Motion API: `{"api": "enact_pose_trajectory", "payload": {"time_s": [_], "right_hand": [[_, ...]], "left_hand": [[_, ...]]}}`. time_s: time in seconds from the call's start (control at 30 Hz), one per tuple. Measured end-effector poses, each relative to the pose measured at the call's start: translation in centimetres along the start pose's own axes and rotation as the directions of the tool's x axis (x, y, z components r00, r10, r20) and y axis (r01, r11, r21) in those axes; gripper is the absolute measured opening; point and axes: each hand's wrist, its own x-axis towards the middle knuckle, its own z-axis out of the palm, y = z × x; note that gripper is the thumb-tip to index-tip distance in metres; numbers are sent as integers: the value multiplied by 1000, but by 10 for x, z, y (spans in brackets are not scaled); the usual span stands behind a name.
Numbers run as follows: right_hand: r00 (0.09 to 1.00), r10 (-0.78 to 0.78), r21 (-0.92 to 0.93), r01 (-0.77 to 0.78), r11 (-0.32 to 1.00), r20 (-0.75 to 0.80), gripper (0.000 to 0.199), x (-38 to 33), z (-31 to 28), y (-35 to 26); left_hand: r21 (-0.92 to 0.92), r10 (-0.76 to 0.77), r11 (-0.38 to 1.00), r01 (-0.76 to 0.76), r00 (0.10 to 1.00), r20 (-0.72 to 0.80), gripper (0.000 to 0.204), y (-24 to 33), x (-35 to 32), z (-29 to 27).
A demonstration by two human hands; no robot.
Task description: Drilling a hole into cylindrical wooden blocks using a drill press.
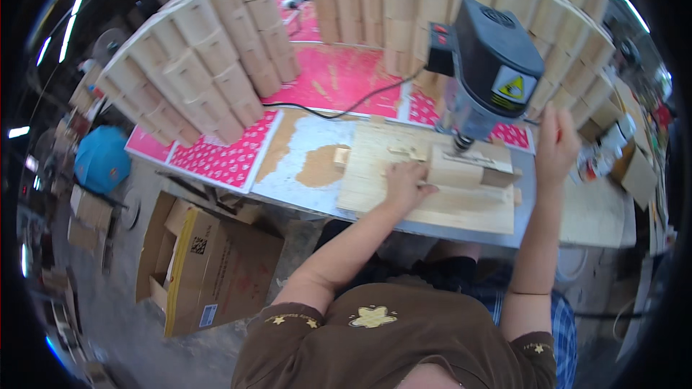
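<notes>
My left hand [407,184] grips the left end of a pale wooden block [455,166], thumb pointing right along its near side. The block lies on a flat plywood board [461,209], below the chuck [463,144] of a small black bench drill press [497,57]. Whether the bit touches the wood is too small to tell. To the right of the machine, my right hand [559,148] is raised and closed around what looks like the feed handle; a bit of red shows between the fingers and most of the handle is hidden.
Tall curved stacks of wooden blocks [209,50] stand at the left, with more blocks [389,7] behind the drill press. A black cable [339,114] crosses the bench. An open cardboard box [223,266] sits on the floor at left. Bottles [613,140] stand at right.
</notes>
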Motion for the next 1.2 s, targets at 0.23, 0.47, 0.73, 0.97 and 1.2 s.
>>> {"api": "enact_pose_trajectory", "payload": {"time_s": [0.23,0.47,0.73,0.97,1.2], "right_hand": [[985,75,50,-84,995,153,32,82,40,50],[833,108,11,-136,991,543,34,-55,8,106],[815,87,-321,126,939,573,39,-112,-3,73],[820,-6,-197,145,970,572,35,-120,-16,78],[790,48,-190,88,978,611,36,-120,-3,52]], "left_hand": [[-66,-3,998,4,1000,2,55,0,-3,7],[-113,-68,990,79,992,102,51,9,10,-4],[-249,167,955,-163,986,-3,38,-18,-3,-29],[-332,-188,925,185,982,22,32,-47,-36,-126],[-614,-599,431,661,718,354,35,-7,-7,-147]]}}
